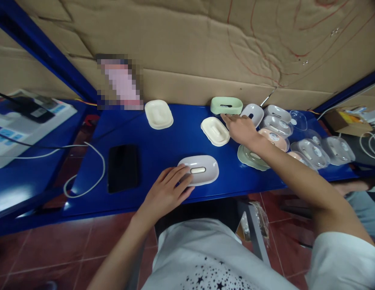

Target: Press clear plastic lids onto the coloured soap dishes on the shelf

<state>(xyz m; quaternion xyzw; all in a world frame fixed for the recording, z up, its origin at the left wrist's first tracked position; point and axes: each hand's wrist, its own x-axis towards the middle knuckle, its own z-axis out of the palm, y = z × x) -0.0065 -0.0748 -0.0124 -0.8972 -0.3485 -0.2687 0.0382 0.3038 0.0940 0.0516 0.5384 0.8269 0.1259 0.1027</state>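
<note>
Over the left end of a pale lavender oval soap dish [207, 163] lies my left hand [166, 191], its fingers inside the rim and its thumb at the near edge. A white oblong piece [198, 170] sits in the middle of that dish. My right hand [243, 128] reaches across to the back, fingers stretched out, close to the near side of a light green oval dish [217, 108]; whether they touch is unclear. Just left of this hand rests a cream dish [213, 131]. A pale dish with a dark slot [254, 114] stands behind the hand.
Another cream dish [159, 114] lies at the back left, and a black phone [123, 167] nearer. Several clear-covered dishes [313, 153] crowd the right; a grey-green one [248, 157] lies under my forearm. A white cable [96, 149] loops at left. Another person's arm [353, 186] shows far right.
</note>
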